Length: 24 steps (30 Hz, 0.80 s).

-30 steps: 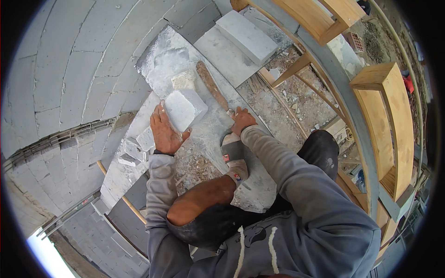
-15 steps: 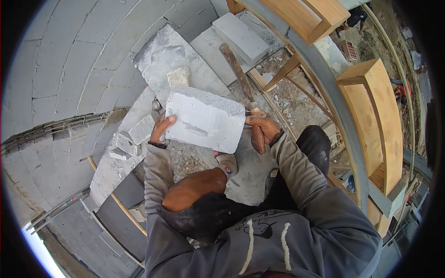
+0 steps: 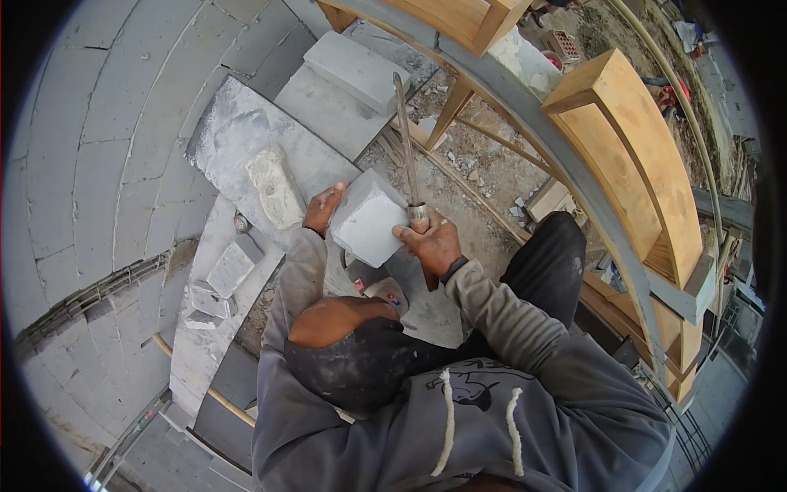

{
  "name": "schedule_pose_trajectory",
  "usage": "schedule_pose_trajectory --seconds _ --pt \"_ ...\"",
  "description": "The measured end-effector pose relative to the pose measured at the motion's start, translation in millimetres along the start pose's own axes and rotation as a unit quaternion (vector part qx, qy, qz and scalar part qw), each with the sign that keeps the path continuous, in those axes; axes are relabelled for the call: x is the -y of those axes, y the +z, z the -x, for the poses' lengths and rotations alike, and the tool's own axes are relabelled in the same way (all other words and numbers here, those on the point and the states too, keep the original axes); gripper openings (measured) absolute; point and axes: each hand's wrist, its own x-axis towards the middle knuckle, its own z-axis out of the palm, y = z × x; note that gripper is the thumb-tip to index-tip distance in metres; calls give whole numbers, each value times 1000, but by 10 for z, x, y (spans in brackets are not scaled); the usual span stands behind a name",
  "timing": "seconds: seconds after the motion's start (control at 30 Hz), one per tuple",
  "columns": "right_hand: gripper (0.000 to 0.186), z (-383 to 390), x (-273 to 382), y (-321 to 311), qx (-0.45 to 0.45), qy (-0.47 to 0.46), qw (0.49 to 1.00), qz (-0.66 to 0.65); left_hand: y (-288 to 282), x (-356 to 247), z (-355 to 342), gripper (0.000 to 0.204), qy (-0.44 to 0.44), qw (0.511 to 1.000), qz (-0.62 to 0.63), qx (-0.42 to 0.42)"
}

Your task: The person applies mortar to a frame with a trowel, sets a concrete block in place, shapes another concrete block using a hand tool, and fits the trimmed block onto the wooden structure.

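Pale block (image 3: 369, 220) is clasped by the left hand (image 3: 325, 209). Right hand (image 3: 437, 244) grips block and tool (image 3: 411, 164), near the board's (image 3: 238, 131) right edge.

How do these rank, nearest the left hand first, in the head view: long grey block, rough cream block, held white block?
1. Held white block: just right of the left hand.
2. Rough cream block: just left.
3. Long grey block: farther up.

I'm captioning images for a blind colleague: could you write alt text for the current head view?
A pale grey block is held between a person's left hand and right hand, which also grips a long-bladed tool pointing away from the body. To the left, a rough whitish block lies on a dusty board.
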Motion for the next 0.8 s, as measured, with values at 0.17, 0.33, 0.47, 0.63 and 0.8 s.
schedule_pose_trajectory --seconds 0.17,0.33,0.47,0.63,0.8 --pt "35 -122 230 370 -32 -74 990 119 -189 -589 395 88 88 989 110 37" --pt "29 -378 169 308 33 -88 994 51 377 -976 1089 114 234 860 -451 -58" --pt "30 -465 247 250 86 -76 993 21 402 -764 906 139 199 782 -576 -127" --pt "32 -160 529 -185 119 -109 980 114 145 -771 888 129 185 766 -609 -94" --pt "28 -216 229 -470 44 -166 955 243 -39 -1011 609 111 213 778 -578 -127"
